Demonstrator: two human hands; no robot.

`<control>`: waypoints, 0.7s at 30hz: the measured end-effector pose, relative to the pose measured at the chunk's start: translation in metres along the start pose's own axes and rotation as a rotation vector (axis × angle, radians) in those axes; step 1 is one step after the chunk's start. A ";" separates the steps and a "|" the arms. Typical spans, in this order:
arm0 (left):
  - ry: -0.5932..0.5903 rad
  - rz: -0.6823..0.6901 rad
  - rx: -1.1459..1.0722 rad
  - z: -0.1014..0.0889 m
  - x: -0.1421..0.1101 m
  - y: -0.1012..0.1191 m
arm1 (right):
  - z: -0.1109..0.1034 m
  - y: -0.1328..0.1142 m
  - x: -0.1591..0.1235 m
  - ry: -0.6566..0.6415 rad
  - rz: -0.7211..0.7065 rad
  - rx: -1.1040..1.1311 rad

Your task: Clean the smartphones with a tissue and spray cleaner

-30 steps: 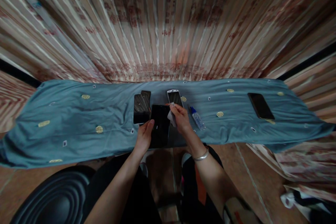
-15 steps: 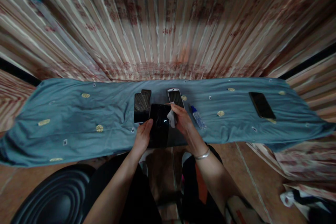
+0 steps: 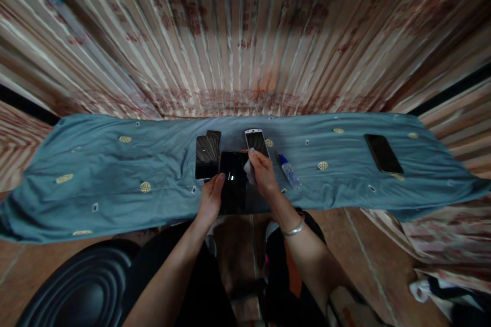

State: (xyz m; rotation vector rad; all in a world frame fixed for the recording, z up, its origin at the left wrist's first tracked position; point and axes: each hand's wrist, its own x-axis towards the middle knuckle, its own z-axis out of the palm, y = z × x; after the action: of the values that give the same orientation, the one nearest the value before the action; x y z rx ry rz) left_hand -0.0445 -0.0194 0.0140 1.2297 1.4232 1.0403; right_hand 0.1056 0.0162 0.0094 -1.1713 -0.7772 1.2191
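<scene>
My left hand (image 3: 211, 195) is closed on the left edge of a black tablet (image 3: 233, 191), its thumb lying on the glossy screen. At the tablet's upper right edge, my right hand (image 3: 263, 169) pinches a pale wiping cloth (image 3: 250, 171) against it. Just beyond the tablet lies a white-framed phone (image 3: 256, 140), partly hidden by my right hand. Left of the tablet, a dark phone (image 3: 206, 161) overlaps another dark phone (image 3: 215, 138). A clear spray bottle with a blue top (image 3: 289, 171) lies to the right of my right hand.
A blue patterned cloth (image 3: 169, 163) covers the long table. Far right on it lies another dark phone (image 3: 383, 154). A striped curtain (image 3: 245, 61) hangs behind the table. On the floor at lower left stands a round black stool (image 3: 80, 286).
The tablet has tilted slightly, and the bright reflection on its screen has shifted left. My right hand and the cloth have moved only a little along the tablet's right edge.
</scene>
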 end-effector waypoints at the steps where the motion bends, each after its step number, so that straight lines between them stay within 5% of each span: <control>1: 0.012 0.005 -0.008 0.000 0.001 -0.003 | 0.000 0.000 -0.001 -0.009 -0.010 -0.028; 9: 0.044 -0.040 -0.133 -0.003 0.007 -0.021 | -0.003 0.005 -0.006 -0.049 -0.016 -0.134; 21: -0.014 -0.106 -0.171 -0.004 0.005 -0.014 | -0.003 0.004 -0.005 -0.020 -0.053 -0.139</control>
State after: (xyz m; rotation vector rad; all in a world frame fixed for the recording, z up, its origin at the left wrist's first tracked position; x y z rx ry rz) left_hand -0.0509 -0.0160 0.0008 1.0259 1.3449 1.0549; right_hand 0.1064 0.0098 0.0053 -1.2451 -0.9138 1.1491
